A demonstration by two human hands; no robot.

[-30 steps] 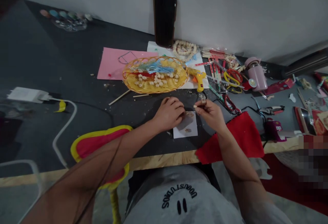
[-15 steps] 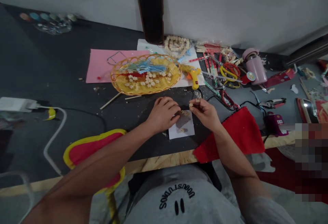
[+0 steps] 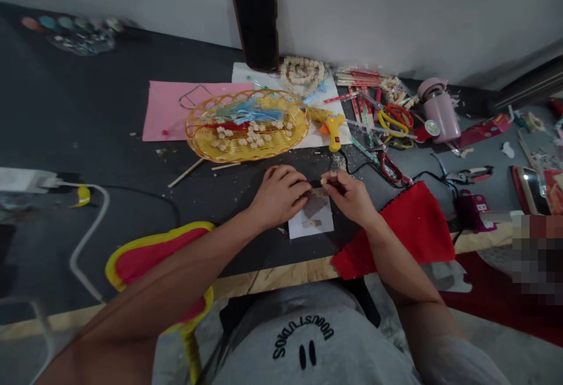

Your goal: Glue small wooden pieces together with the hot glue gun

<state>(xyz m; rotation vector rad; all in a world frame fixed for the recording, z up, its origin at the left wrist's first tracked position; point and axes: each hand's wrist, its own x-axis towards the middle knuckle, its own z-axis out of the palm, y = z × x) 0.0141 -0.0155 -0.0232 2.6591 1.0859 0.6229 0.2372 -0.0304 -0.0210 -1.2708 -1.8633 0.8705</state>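
Note:
My left hand [image 3: 279, 194] rests on the dark table with its fingers curled, pinching a small brownish piece over a white paper square [image 3: 311, 220]. My right hand [image 3: 347, 196] is just to the right, fingers pinched on a small pale piece beside the left fingertips. The two hands nearly touch above the paper. Another small pale bit [image 3: 313, 223] lies on the paper below them.
A yellow woven basket [image 3: 246, 124] with small pale pieces and blue strands sits behind the hands. Yellow glue gun [image 3: 329, 124], scissors [image 3: 393, 121], pink bottle [image 3: 437, 116], red cloth [image 3: 396, 229], pink paper [image 3: 169, 109], a dark phone [image 3: 255, 15] against the wall, a white cable [image 3: 90, 232] at left.
My right hand has moved left and down towards the left hand, closing the gap over the paper. The view shifted slightly.

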